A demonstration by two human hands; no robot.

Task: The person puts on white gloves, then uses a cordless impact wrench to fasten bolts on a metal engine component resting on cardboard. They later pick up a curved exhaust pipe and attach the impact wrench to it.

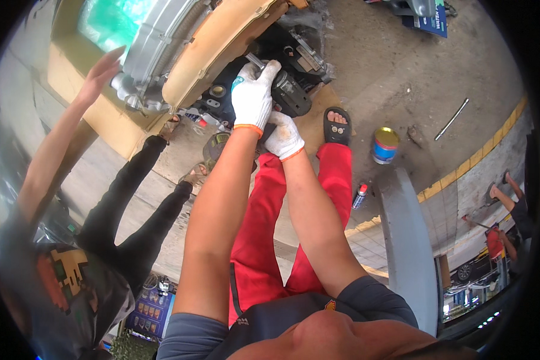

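Note:
In a white knit glove with an orange cuff, my left hand (251, 99) is closed, and a silver metal shaft (255, 61) sticks out past its fingers. A black block-shaped part (291, 95) with a rounded end lies right beside that hand; I cannot tell whether the shaft belongs to it. Just below and to the right is my gloved right hand (284, 137), its fingers curled inward around something hidden. Beyond both hands, a tan curved panel (219, 45) and a grey housing (157, 42) stand in a cardboard box (69, 78).
A co-worker's bare hand (105, 72) reaches to the grey housing from the left. Tape (218, 91) and small parts lie near my left hand. To the right are a tin can (385, 145), a spray can (360, 196), a metal bar (452, 119) and a grey post (405, 222).

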